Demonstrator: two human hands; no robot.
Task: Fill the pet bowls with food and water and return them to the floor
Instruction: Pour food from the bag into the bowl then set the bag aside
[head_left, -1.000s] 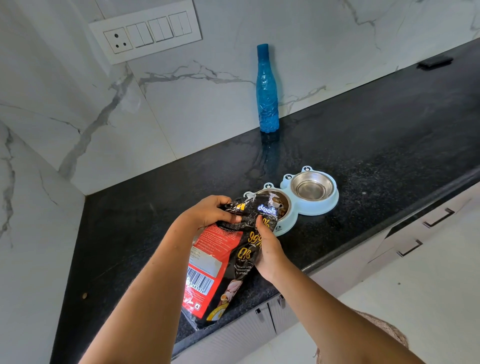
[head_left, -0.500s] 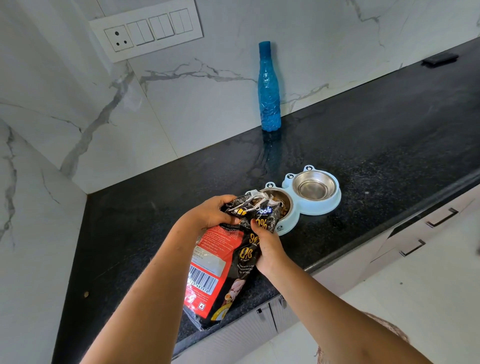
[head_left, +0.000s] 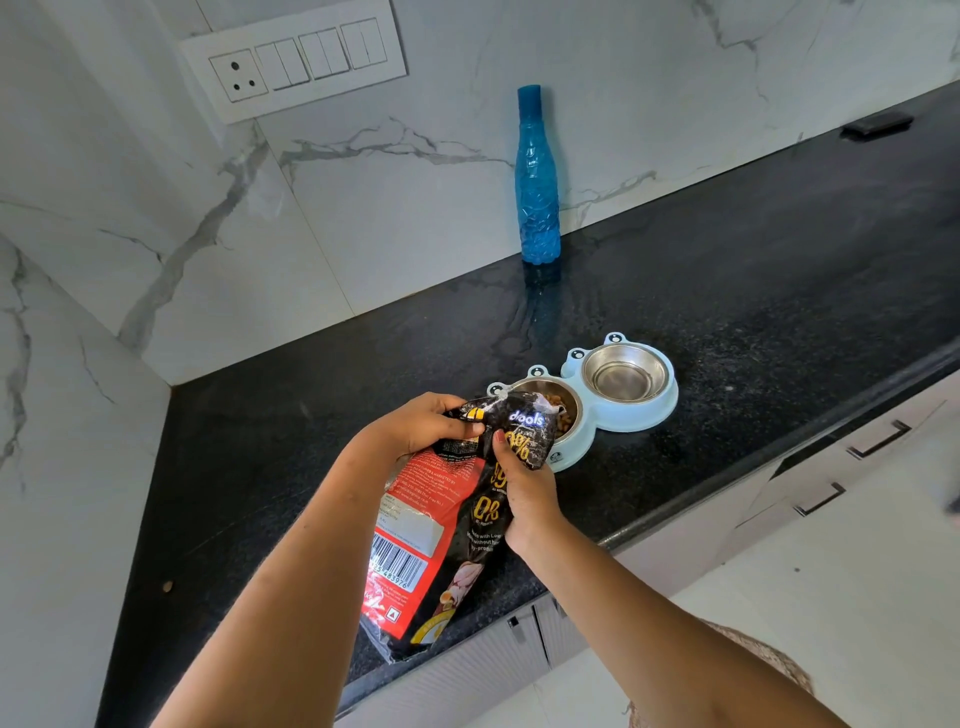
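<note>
Kibble (head_left: 557, 401) lies in the left steel bowl (head_left: 572, 415) of the pale blue feeder (head_left: 660, 410), which sits on the black desk (head_left: 753, 270) near its front edge; the right bowl (head_left: 626, 374) shows bare steel. Just in front of the feeder, both hands grasp the crumpled top of the food bag (head_left: 441, 530), whose mouth overlaps the left bowl's rim. The left hand (head_left: 423, 423) clenches the bag's top from the left, and the right hand (head_left: 524, 488) grips its front from below, thumb pointing up. The bag's lower end reaches the desk's front edge. A blue bottle (head_left: 537, 176) stands upright at the wall, well apart from the hands.
</note>
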